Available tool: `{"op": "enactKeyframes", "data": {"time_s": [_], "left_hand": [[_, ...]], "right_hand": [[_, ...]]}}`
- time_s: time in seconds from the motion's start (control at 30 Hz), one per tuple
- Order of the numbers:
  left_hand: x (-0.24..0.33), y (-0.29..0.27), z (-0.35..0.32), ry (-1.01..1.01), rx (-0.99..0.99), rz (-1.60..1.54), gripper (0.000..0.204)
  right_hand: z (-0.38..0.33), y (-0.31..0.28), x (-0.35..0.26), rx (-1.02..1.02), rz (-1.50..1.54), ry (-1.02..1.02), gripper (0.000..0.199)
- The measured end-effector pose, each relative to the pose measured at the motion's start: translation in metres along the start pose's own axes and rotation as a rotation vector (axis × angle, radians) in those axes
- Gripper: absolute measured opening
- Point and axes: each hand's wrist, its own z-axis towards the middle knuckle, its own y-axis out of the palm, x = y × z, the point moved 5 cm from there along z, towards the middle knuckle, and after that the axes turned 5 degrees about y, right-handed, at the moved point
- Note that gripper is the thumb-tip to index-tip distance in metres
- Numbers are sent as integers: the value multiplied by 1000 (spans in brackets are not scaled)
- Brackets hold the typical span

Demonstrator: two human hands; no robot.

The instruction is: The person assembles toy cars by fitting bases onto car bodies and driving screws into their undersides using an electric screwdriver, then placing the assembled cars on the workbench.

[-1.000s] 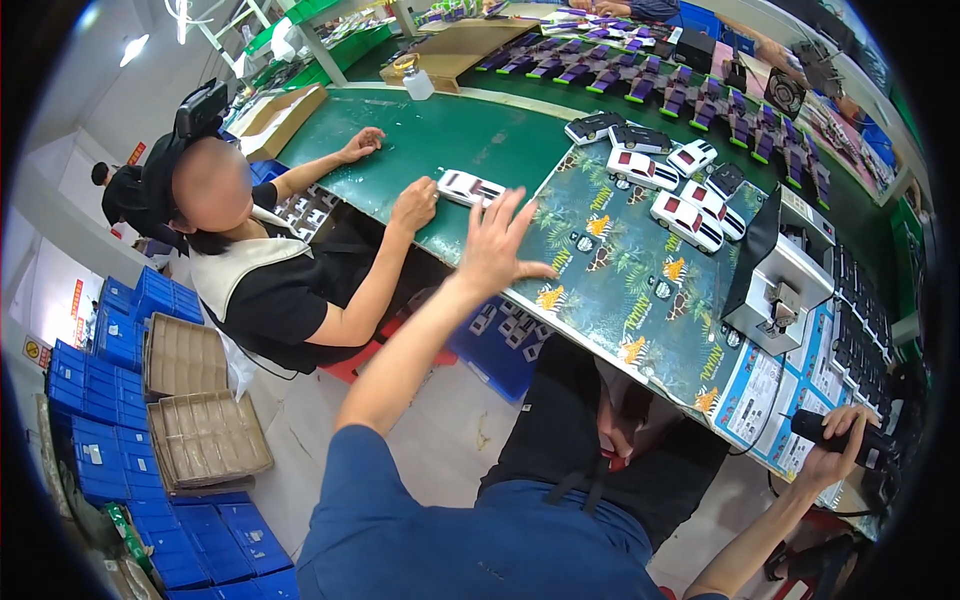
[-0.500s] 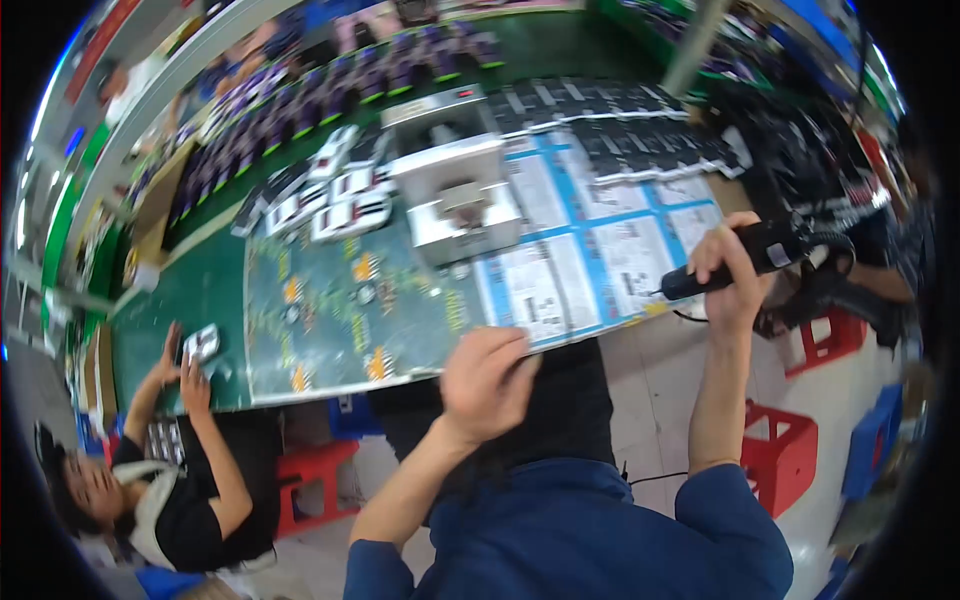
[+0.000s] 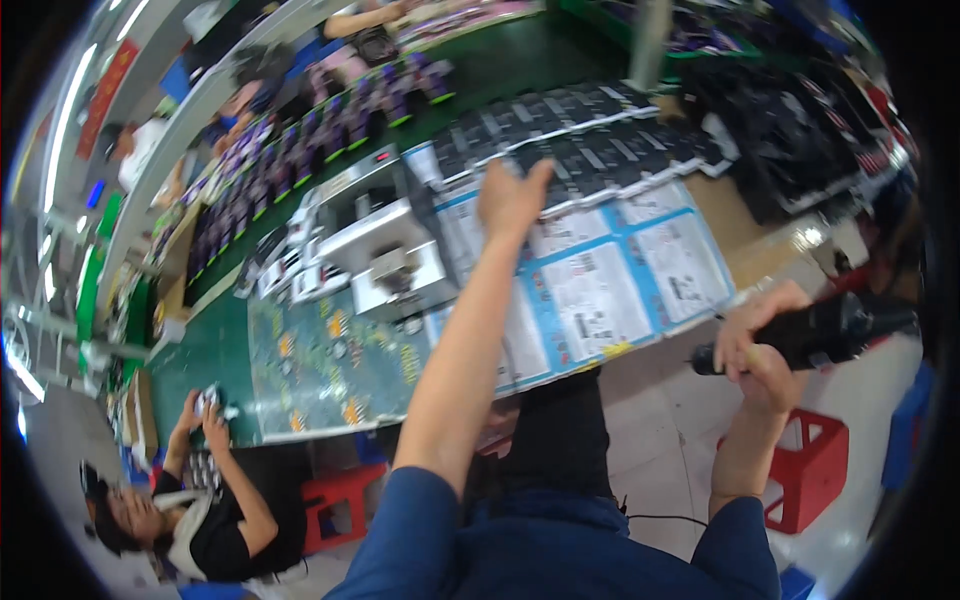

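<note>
My left hand [image 3: 512,200] is stretched out across the table, its thumb apart from the fingers. It is at the near row of flat black parts with white edges [image 3: 610,155]; contact with them cannot be made out. In my right hand [image 3: 760,350] is a black electric screwdriver [image 3: 845,330], held past the table's front right edge with its nose pointing left. A metal fixture [image 3: 405,265] with a box-like housing stands left of my left forearm. Beneath that forearm lie white sheets with blue borders [image 3: 590,300].
White-and-black parts [image 3: 310,275] lie left of the fixture, with a row of purple-and-green items [image 3: 300,155] behind. Black bags [image 3: 770,130] are piled at the right. A co-worker [image 3: 190,510] sits left, handling a small white part. A red stool [image 3: 810,470] stands at lower right.
My left hand has moved from the table's front edge forward to the black parts. My right hand has lowered and shifted right with the screwdriver. The view has turned.
</note>
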Motion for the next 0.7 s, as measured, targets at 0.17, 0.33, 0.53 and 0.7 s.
{"op": "enactKeyframes", "data": {"time_s": [0.17, 0.33, 0.53, 0.7], "left_hand": [[-20, 24, 29, 22, 119, -383, 57], [-17, 1, -23, 93, 183, -485, 38], [3, -99, -151, 176, -119, -1054, 31], [-104, -173, -192, -232, 109, -1374, 22]], "right_hand": [[-4, -2, 5, -69, 73, -9, 35], [9, 33, 21, -140, 132, 77, 29], [3, 55, 13, -70, 177, 35, 16], [29, 144, 24, -130, 227, -103, 18]]}}
